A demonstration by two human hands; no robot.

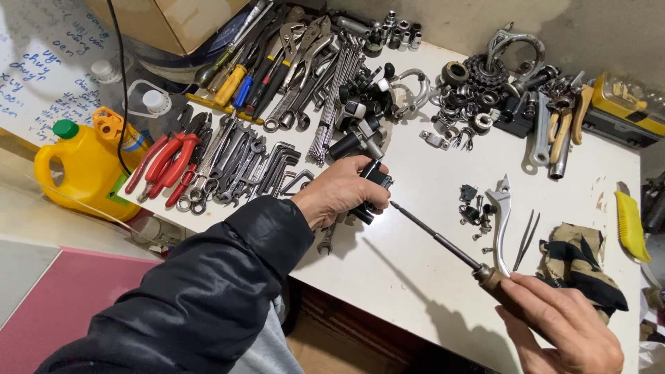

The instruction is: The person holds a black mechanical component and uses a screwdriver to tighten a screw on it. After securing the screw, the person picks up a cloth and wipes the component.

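My left hand (pixel 339 194) grips a small black metal part (pixel 374 181) just above the white table (pixel 415 263). My right hand (pixel 564 325) at the lower right holds the brown handle of a long screwdriver (pixel 443 242). Its thin shaft slants up to the left, and its tip sits right beside the black part. A silver brake lever (pixel 500 221) lies near the shaft, with small screws and nuts (pixel 474 208) next to it and tweezers (pixel 526 239) to its right.
Wrenches, hex keys and red-handled pliers (pixel 166 166) cover the table's left. Black and silver bike parts (pixel 485 90) lie at the back. A yellow jug (pixel 83 173) stands off the left edge, a camouflage cloth (pixel 578 263) and a yellow tool (pixel 632 225) on the right.
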